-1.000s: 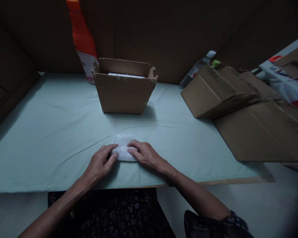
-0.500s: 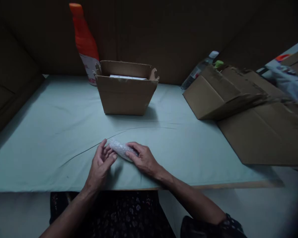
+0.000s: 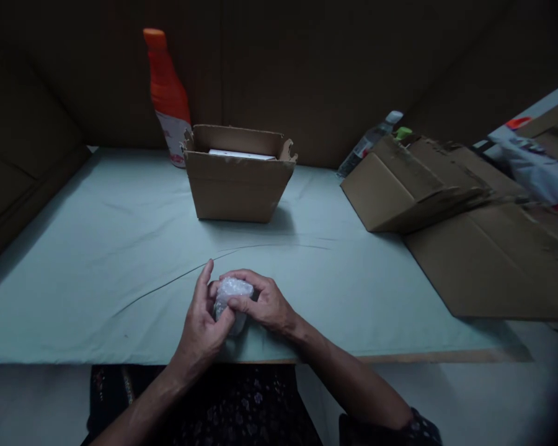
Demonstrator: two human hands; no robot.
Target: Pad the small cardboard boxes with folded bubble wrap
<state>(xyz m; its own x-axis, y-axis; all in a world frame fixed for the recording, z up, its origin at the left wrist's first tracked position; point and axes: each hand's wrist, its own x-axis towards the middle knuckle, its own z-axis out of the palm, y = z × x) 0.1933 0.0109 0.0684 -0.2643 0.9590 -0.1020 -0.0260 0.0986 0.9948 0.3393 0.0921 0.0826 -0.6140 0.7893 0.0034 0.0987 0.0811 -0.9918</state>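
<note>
Both hands hold a small bundle in clear bubble wrap (image 3: 234, 289) just above the table's front part. My right hand (image 3: 267, 305) grips it from the right, thumb across the near face and fingers over the top edge. On the left side, my left hand (image 3: 202, 327) supports it, with its thumb against the lower part, one finger pointing up and others partly hidden behind the bundle. What lies inside the wrap cannot be made out.
A pale green cloth (image 3: 121, 248) covers the table. Behind my hands stands an open cardboard box (image 3: 237, 189) with a white item (image 3: 242, 154) inside. An orange bottle (image 3: 167, 93) is behind it. Cardboard boxes (image 3: 488, 248) and a clear bottle (image 3: 367, 142) are at right.
The bundle has turned from lying slantwise to a more upright, end-on pose. My left hand has moved right and now touches it, while my right thumb has shifted across it.
</note>
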